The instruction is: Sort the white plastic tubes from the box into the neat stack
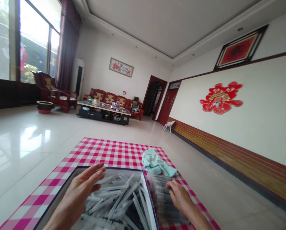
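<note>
A dark-edged open box [109, 167] lies on a pink-and-white checked cloth [104, 153] and holds a loose jumble of slim, clear plastic tubes [116, 198]. Their exact kind is unclear. My left hand [79, 195] hovers open over the box's left side, fingers spread and apart from the tubes. Right of the box, my right hand [180, 198] rests curled on a motion-blurred, tightly packed stack of similar tubes [160, 198]. A crumpled teal towel [157, 163] lies just beyond that stack.
Polished floor tiles surround the cloth. Farther off stand a low coffee table [104, 111] with assorted items, a red wooden sofa [109, 99], a matching armchair [54, 91], a round basin [45, 107] and a small white stool [168, 126].
</note>
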{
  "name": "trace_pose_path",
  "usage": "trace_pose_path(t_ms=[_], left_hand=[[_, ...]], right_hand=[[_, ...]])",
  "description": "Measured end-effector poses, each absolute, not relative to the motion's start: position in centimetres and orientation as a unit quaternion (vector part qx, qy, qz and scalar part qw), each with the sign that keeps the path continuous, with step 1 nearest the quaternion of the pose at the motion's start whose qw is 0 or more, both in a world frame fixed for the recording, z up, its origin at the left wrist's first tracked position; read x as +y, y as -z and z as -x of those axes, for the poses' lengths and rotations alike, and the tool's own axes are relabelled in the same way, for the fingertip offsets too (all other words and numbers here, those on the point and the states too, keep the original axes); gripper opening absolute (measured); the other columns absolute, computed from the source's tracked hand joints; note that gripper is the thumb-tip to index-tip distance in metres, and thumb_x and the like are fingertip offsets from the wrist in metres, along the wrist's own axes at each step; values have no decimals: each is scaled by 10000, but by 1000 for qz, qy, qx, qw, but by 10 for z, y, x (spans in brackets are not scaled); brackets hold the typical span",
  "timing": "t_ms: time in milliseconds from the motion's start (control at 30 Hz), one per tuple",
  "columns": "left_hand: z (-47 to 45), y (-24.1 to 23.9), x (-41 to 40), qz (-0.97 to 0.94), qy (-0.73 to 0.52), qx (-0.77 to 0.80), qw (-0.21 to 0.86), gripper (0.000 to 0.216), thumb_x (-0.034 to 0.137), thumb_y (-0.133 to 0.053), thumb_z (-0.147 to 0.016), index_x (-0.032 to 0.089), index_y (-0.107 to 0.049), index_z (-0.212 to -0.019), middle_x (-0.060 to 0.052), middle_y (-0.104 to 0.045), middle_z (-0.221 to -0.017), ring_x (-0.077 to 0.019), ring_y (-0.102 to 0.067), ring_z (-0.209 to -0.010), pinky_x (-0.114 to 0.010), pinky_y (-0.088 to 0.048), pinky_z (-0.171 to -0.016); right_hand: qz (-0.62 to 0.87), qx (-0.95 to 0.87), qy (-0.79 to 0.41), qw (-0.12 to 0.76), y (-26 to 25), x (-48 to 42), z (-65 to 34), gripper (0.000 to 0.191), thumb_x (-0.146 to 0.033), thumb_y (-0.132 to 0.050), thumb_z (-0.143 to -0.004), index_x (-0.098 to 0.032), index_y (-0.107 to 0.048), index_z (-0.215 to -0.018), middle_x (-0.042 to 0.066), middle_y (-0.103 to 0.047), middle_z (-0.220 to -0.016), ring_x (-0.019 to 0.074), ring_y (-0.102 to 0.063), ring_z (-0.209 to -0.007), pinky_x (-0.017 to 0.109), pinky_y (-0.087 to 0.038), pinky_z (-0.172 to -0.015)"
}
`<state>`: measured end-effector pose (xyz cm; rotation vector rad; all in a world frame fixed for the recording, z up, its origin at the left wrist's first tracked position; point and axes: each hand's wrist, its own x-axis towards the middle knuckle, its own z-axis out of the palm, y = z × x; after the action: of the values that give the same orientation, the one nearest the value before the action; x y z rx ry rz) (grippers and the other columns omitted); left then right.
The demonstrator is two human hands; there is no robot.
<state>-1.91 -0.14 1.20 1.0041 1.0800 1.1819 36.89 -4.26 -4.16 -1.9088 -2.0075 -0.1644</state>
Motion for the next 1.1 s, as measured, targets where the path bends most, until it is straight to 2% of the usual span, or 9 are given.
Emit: trace_pose_path(t_ms=[100, 167, 267, 333, 567, 800, 867, 1000, 1100], left_hand=[[17, -14, -3, -433, -516, 467, 573, 655, 554, -752, -588, 184, -652, -1119, -112, -686, -1090, -270, -643, -979, -292, -515, -698], [15, -13, -4, -441, -527, 470, 554, 633, 549, -754, -568, 152, -680, -1055, -80, -717, -875, -223, -660, -780, -261, -484, -598], [12, -6, -3, -468, -530, 461, 536, 536, 542, -745, -563, 126, -711, -899, 24, -593, -548, -113, -507, -474, -213, -357, -453], [9, -1, -2, -483, -526, 450, 536, 476, 529, -738, -573, 132, -709, -833, 58, -516, -483, -84, -424, -426, -200, -296, -429], [3, 3, 0, -485, -530, 446, 534, 438, 516, -726, -558, 138, -708, -778, 62, -487, -476, -78, -390, -425, -200, -287, -434], [2, 10, 2, -549, -507, 443, 496, 377, 484, -641, -692, 136, -709, -819, 27, -541, -507, -98, -443, -434, -203, -299, -429], [0, 11, 0, -602, -493, 446, 443, 320, 442, -603, -746, 151, -715, -814, -1, -601, -572, -123, -507, -493, -210, -346, -473], [-5, 12, -8, -742, -445, 429, 258, 208, 333, -560, -810, 223, -727, -866, -39, -689, -797, -184, -619, -729, -235, -417, -668], [-11, 16, -14, -814, -375, 405, 181, 206, 261, -499, -850, 236, -691, -921, -41, -687, -838, -193, -630, -780, -243, -412, -689]], right_hand=[[653, -728, 62, 198, 27, -39, -346, 256, -62, -417, -772, -201, -615, -856, 66, -636, -878, 212, -608, -835, 315, -439, -756], [630, -746, 63, 205, 17, -35, -320, 234, -83, -426, -803, -203, -620, -854, 55, -627, -876, 202, -593, -844, 312, -429, -772], [585, -787, 44, 192, 13, -24, -275, 203, -103, -469, -820, -213, -639, -838, 27, -623, -863, 176, -577, -852, 294, -409, -805], [556, -816, 28, 155, 19, -16, -249, 199, -111, -492, -824, -222, -658, -822, 14, -625, -858, 164, -572, -859, 285, -397, -812], [532, -842, 83, 35, 46, 1, -213, 178, -86, -518, -784, -210, -645, -803, 29, -615, -913, 189, -538, -871, 311, -380, -768], [523, -846, 77, 69, 28, -5, -210, 192, -68, -506, -797, -213, -623, -845, 24, -610, -963, 181, -530, -914, 317, -365, -840], [527, -842, 74, 87, 19, -10, -209, 215, -52, -489, -807, -216, -616, -861, 20, -616, -939, 176, -537, -916, 342, -335, -912], [524, -839, 79, 120, 2, -21, -203, 252, -46, -434, -855, -221, -613, -834, 8, -619, -853, 171, -555, -903, 417, -227, -1029], [508, -845, 58, 153, -11, -29, -193, 212, -83, -467, -865, -228, -621, -840, 2, -612, -836, 168, -554, -862, 380, -313, -958]])
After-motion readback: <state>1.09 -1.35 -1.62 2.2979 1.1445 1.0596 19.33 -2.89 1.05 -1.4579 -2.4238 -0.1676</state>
